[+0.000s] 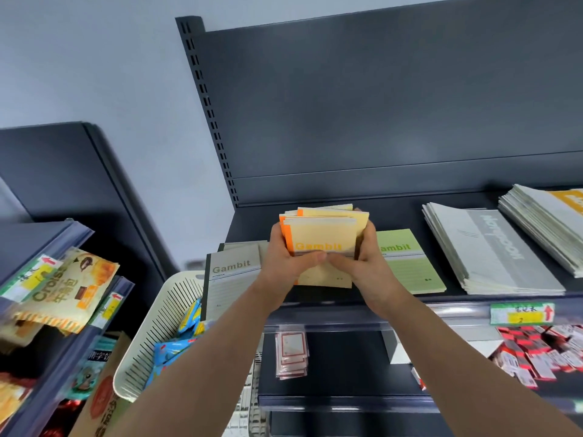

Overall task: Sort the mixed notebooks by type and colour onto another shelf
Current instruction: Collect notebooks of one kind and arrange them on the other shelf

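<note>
Head view: the left hand [288, 257] and right hand [367, 257] both curl round a stack of orange notebooks [325, 231]. Their thumbs meet across its front cover, over the shelf [347, 307], between the grey notebook [235, 272] on the left and the green notebook [407, 266] on the right. The stack's far edges are fanned and uneven, so a loosened hold could let inner books slide out, perhaps toward the basket [164, 313] near left. Set down askew, it may overlap the green cover and blur the colour groups.
</note>
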Demonstrator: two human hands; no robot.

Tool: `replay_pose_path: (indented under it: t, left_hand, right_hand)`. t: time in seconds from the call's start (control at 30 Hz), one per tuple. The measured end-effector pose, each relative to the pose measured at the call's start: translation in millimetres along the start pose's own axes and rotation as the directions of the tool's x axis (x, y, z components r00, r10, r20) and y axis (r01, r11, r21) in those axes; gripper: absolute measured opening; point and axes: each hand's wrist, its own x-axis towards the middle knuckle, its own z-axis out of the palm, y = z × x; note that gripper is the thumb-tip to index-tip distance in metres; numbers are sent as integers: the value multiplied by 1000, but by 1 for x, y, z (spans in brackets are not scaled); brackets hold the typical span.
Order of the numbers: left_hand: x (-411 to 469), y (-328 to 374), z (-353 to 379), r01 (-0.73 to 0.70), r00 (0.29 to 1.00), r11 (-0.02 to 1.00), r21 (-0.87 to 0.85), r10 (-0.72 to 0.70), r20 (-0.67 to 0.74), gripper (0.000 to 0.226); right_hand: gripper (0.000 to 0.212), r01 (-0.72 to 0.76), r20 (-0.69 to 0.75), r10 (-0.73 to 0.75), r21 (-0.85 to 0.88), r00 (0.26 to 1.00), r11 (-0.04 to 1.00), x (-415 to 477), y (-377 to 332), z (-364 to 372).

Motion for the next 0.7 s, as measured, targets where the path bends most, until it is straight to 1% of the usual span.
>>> replay_pose_path:
  t: [0.13,0.2,0.3,0.37,0.43,0.5,0.57,0.63,0.7]
  left_hand:
    - [-1,-3,-3,7,1000,1000,9,-8,29,68]
    - [-1,0,-3,8,1000,999,51,-9,24,67]
    - [0,5,-1,-8,1000,994,108,7,3,74]
    - [2,5,-3,-26,1000,991,133,26,-1,80]
    - [3,5,-5,-9,1000,990,138,10,-7,81]
    - [3,6,-6,2,1000,995,103,-3,15,78]
    - [2,8,-7,15,1000,999,41,-16,8,72]
    - [2,8,-10,18,1000,999,-39,-18,-7,59]
    - [2,8,-12,20,1000,997,-71,-20,5,48]
  right_hand:
    - [85,3,8,-2,-25,1000,1000,4,-3,2]
    - [92,-8,18,10,-72,1000,997,5,-5,1]
    - [101,-17,8,18,-132,1000,991,4,-6,0]
    - [102,-14,6,15,-126,1000,992,5,-5,-2]
    - [101,1,-36,-4,-80,999,997,6,-6,-3]
    - [93,2,-32,-3,-22,999,1000,8,-9,-1]
    - [77,10,-14,-9,55,1000,998,8,-11,-1]
    - [61,31,-63,-22,147,998,989,8,-16,-3]
    - [46,53,-128,-23,231,991,972,9,-21,-4]
